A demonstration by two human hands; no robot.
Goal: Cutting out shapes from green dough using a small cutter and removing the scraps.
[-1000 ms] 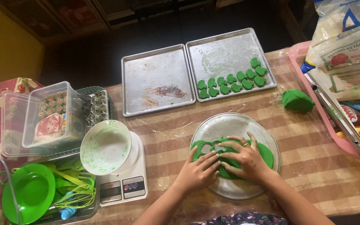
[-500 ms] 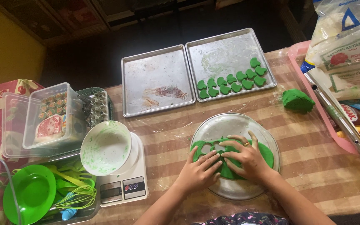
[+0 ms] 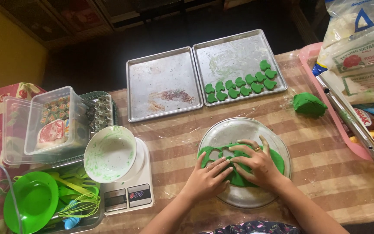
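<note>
A striped table [image 3: 325, 182] is seen from above, bearing a round glass plate [image 3: 243, 130] on which a flattened sheet of green dough [image 3: 277, 158] lies, its long axis running left to right. Both hands are laid flat upon the sheet, directly over it: the left hand [image 3: 208, 178] nearer its left end, the right hand [image 3: 258, 162] at its middle. The fingers are spread apart and pressed on the dough; nothing is gripped. Cut holes [image 3: 215, 153] are visible just beyond the fingertips.

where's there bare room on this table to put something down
The left baking tray is bare apart from smears. Striped table lies free between the scale and glass plate, and right of the plate. Crowded: the containers at left, the pink tray at right.
</note>
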